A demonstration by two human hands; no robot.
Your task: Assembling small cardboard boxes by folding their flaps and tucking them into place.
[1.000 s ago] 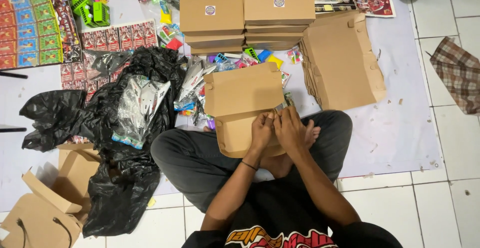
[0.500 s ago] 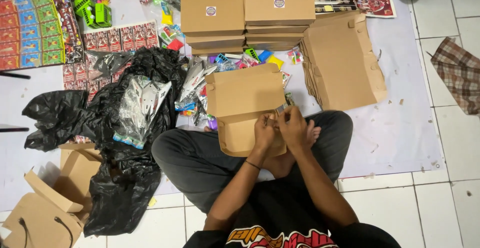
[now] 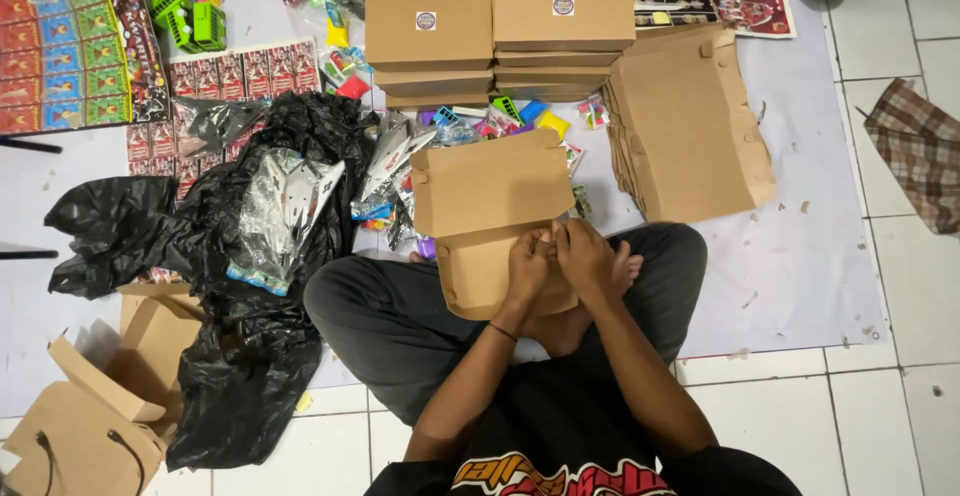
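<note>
Both my hands curled shut together over open cardboard box (image 3: pixel 490 256): left hand (image 3: pixel 527 261), right hand (image 3: pixel 590 259); contents hidden. Closed boxes (image 3: pixel 500 41) stacked at 12 o'clock.

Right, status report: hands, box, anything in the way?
Left hand and right hand together over open box. Lid up. Toy packets crowd beyond it.

Left hand (image 3: pixel 527 261) and right hand (image 3: pixel 588 259) touching, fingers curled together.

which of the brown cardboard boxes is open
The brown cardboard box under both hands, lid raised; the stacked boxes behind it are closed, with round stickers.
</note>
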